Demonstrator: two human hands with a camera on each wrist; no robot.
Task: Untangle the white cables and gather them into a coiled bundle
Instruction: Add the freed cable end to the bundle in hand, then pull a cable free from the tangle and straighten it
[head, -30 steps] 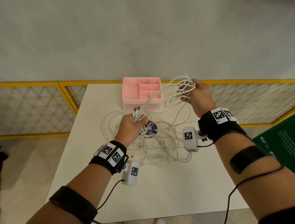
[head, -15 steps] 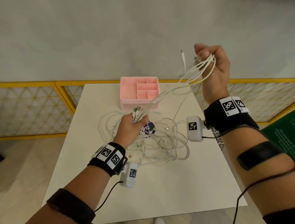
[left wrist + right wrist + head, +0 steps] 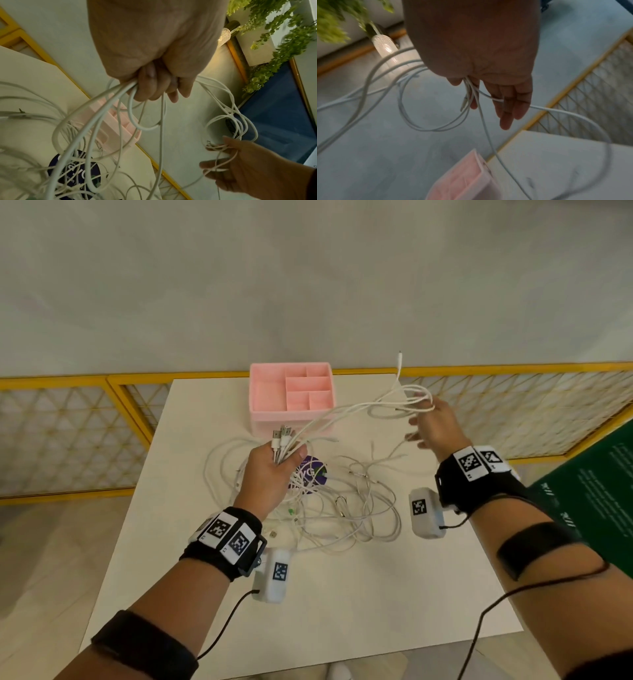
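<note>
Several white cables (image 3: 346, 410) stretch between my two hands above the table. My left hand (image 3: 274, 470) grips a bunch of cable ends in its fist, with the USB plugs (image 3: 281, 436) sticking up out of it; the left wrist view shows its fingers (image 3: 154, 86) curled round the strands. My right hand (image 3: 433, 428) is further back and to the right, fingers spread and fairly straight, with cable loops (image 3: 407, 402) draped over them. One plug end (image 3: 399, 359) points upward. A tangled pile of cables (image 3: 342, 511) lies on the white table (image 3: 342, 611).
A pink compartment box (image 3: 291, 392) stands at the table's far edge, just behind the stretched cables. A round purple sticker (image 3: 310, 474) lies under the pile. Yellow mesh fencing (image 3: 68, 433) runs behind the table, and a green board (image 3: 599, 491) leans at the right.
My right hand, raised high with the loops half a second ago, has come back down towards the table and its fingers have spread. My left hand has stayed put, still gripping the ends.
</note>
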